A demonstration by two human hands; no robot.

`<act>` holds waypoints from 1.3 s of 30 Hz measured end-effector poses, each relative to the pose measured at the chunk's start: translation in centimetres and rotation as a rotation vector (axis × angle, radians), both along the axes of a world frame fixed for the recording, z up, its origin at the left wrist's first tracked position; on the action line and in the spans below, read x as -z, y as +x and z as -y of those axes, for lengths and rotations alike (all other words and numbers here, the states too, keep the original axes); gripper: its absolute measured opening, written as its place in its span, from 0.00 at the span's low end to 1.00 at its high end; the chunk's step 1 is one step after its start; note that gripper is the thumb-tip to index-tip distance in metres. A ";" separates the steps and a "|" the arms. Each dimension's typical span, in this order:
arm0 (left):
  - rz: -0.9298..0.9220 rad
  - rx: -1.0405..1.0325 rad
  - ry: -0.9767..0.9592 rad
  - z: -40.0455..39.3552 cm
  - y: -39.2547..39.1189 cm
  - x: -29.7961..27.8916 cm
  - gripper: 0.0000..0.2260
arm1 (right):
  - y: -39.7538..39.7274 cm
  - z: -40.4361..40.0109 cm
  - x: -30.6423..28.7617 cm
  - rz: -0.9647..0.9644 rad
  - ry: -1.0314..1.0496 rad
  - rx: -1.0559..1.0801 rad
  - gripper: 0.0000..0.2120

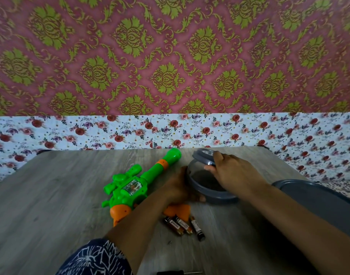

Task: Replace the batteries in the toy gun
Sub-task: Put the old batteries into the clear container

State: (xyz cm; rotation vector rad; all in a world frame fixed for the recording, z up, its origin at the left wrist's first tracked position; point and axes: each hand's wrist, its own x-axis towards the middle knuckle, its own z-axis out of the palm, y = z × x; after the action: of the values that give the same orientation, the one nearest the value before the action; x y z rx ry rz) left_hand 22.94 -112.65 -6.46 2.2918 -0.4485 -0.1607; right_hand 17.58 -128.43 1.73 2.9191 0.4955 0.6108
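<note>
Opening the grey container [209, 193] on the table [51, 195], likely to get fresh batts. Right hand [229, 173] curled over the lid [204, 157], fingers clamped on its near edge, lid tipped up off the rim. Left hand [178, 187] wrapped round the container's left wall, steadying it.

Toy gun [134, 185] lying flat just left of the container, barrel pointing away toward the wall, orange grip near the left forearm. Three batteries [183, 225] loose on the table just in front, beside an orange piece [179, 211], prob. the batt cover; can't tell for sure.

To do well: keep left hand pressing down so the base doesn't slide, lift lid straight up & set aside clear of the loose batts. Keep old cells apart from new ones, else mix-up. Contents of container not visible. Screwdriver [180, 272] at bottom edge, within reach for later.
</note>
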 end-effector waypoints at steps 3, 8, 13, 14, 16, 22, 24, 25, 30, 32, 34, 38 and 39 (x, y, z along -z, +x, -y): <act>0.020 0.013 -0.042 -0.1 -0.6 -0.5 0.42 | 0.4 1.3 -0.1 -0.052 0.046 -0.002 0.22; 0.112 0.008 -0.080 -0.1 -1.1 -0.7 0.36 | 2.4 3.8 -0.4 -0.168 0.150 0.069 0.17; 0.154 -0.021 -0.028 -0.1 -0.7 -0.4 0.35 | 4.4 5.0 -0.1 -0.252 0.133 0.110 0.15; 0.153 -0.039 -0.021 -0.1 -0.7 -0.3 0.35 | 4.7 5.0 0.2 -0.269 0.127 0.121 0.15; 0.152 -0.078 -0.013 -0.2 -0.7 -0.1 0.37 | 5.1 5.0 0.8 -0.293 0.129 0.140 0.16; 0.070 -0.042 -0.078 -0.2 -0.8 -0.1 0.42 | 5.4 4.5 1.6 -0.298 0.203 0.175 0.20; 0.085 -0.050 -0.037 -0.2 -0.8 -0.4 0.42 | 5.0 4.3 1.2 -0.299 0.149 0.196 0.21; 0.089 -0.052 -0.021 -0.2 -0.9 -0.6 0.41 | 4.6 4.1 1.0 -0.268 0.102 0.193 0.22; 0.029 0.048 0.093 -0.1 -1.3 -1.9 0.40 | 0.4 1.0 -0.5 -0.048 0.073 -0.041 0.17; 0.038 0.109 0.151 -0.4 -2.0 -2.9 0.37 | -1.8 -0.6 -0.5 -0.110 0.128 -0.124 0.14; 0.066 0.142 0.137 -1.1 -3.3 -4.2 0.33 | -3.6 -1.9 -0.2 -0.261 0.200 -0.142 0.14; 0.216 0.024 0.196 -4.3 -5.4 -5.4 0.34 | -5.6 -3.4 1.5 -0.451 0.255 -0.112 0.12; 0.243 0.043 0.239 -5.1 -6.0 -5.4 0.30 | -5.9 -3.6 2.0 -0.461 0.263 -0.104 0.11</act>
State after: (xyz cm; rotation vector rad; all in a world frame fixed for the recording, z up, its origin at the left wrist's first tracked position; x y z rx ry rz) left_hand 16.95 -107.56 -1.08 2.5500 -0.6318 0.0473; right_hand 11.66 -124.79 -0.25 3.3083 0.6609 -0.0030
